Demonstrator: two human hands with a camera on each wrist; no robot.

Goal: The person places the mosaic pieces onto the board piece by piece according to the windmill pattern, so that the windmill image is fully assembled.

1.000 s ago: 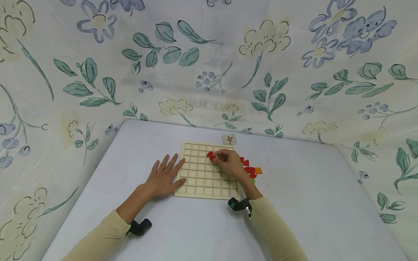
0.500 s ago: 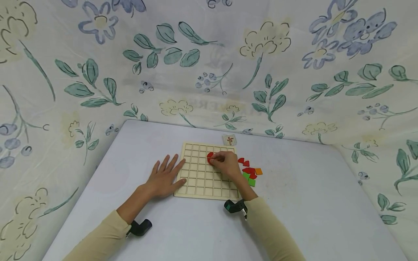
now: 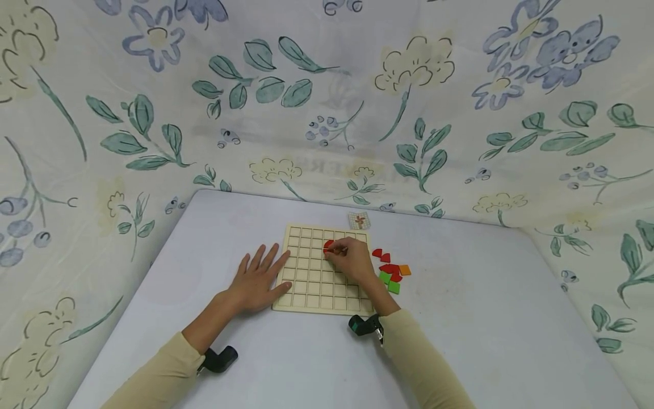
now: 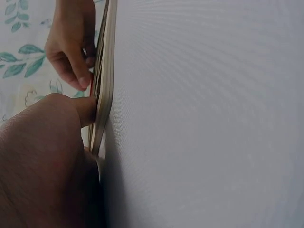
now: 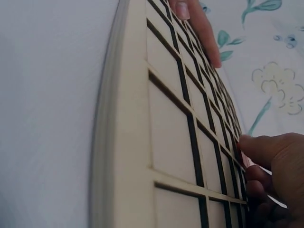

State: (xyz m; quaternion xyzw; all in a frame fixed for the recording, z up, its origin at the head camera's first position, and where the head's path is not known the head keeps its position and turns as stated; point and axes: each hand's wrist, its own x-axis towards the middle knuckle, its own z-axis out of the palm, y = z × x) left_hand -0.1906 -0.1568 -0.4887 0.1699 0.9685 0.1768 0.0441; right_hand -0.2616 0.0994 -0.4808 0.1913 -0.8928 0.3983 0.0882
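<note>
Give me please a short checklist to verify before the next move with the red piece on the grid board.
1. Left hand flat, steadying the grid board at its left edge: ok.
2. Right hand fingertips on the red piece: ok.
3. Red piece fully seated in its cell: cannot tell, fingers cover it.
4. Spare pieces lie beside the board's right edge, near that hand: ok.
5. Pattern card visible beyond the board: ok.

floral cloth (image 3: 327, 102) drapes behind a pale grey table (image 3: 485, 318).
</note>
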